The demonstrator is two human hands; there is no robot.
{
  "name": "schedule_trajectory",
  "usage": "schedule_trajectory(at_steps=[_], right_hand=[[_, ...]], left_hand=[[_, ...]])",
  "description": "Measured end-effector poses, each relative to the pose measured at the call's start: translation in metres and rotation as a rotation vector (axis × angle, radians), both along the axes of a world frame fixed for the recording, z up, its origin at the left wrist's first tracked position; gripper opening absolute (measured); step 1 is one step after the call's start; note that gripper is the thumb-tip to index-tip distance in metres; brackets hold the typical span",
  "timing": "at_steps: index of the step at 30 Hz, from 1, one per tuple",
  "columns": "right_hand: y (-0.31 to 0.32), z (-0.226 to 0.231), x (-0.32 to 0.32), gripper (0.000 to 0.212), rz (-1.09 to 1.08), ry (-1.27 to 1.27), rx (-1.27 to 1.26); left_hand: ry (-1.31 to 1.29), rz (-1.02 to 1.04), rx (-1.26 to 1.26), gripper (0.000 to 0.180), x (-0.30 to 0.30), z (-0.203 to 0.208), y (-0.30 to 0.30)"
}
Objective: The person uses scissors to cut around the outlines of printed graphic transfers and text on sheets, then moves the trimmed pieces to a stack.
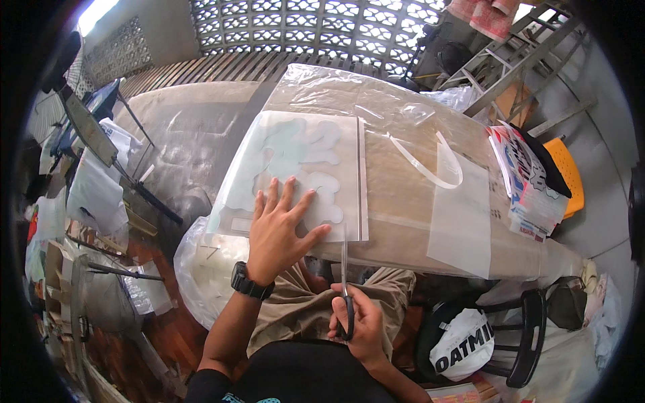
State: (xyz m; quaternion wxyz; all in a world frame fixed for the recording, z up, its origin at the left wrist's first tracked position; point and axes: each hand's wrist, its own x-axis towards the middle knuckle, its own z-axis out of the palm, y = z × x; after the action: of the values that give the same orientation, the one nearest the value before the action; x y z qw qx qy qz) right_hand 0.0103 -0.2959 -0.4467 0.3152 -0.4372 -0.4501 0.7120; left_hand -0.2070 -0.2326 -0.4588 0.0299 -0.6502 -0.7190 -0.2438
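Observation:
A pale translucent sheet with light blue, cloud-like shapes lies on the plastic-covered table. My left hand rests flat on its lower part with the fingers spread, a black watch on the wrist. Just off the table's near edge, my right hand has its fingers in the black handles of a pair of scissors. The blades point away from me and reach the sheet's near edge, close to its right corner. Whether they are cutting into it I cannot tell.
Right of the sheet lie a curled white strip and a plain translucent sheet. Printed pieces are stacked at the table's right end, beside a yellow chair back. A black chair holds a white printed cloth. A ladder leans behind.

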Motion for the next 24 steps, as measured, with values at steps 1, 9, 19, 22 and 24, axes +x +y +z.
schedule_trajectory(at_steps=[1,9,19,22,24], right_hand=[[-0.0004,-0.0008,-0.0001,0.050,-0.010,-0.020,0.013],[-0.0018,0.0031,-0.0026,0.052,-0.018,-0.094,0.043],[-0.0035,0.0023,-0.0011,0.067,-0.014,-0.143,0.130],[0.0018,0.0029,0.0000,0.076,0.019,-0.135,0.173],[0.0050,0.0036,-0.0017,0.074,0.025,-0.134,0.194]], left_hand=[[-0.009,0.001,-0.010,0.072,0.0005,0.0000,0.0002],[-0.015,0.005,-0.026,0.081,-0.0003,-0.0015,-0.0014],[-0.015,0.004,0.021,0.088,0.0021,0.0017,-0.0024],[-0.014,0.003,0.020,0.089,0.0015,0.0003,-0.0017],[-0.004,0.003,0.015,0.089,0.0005,0.0009,-0.0018]])
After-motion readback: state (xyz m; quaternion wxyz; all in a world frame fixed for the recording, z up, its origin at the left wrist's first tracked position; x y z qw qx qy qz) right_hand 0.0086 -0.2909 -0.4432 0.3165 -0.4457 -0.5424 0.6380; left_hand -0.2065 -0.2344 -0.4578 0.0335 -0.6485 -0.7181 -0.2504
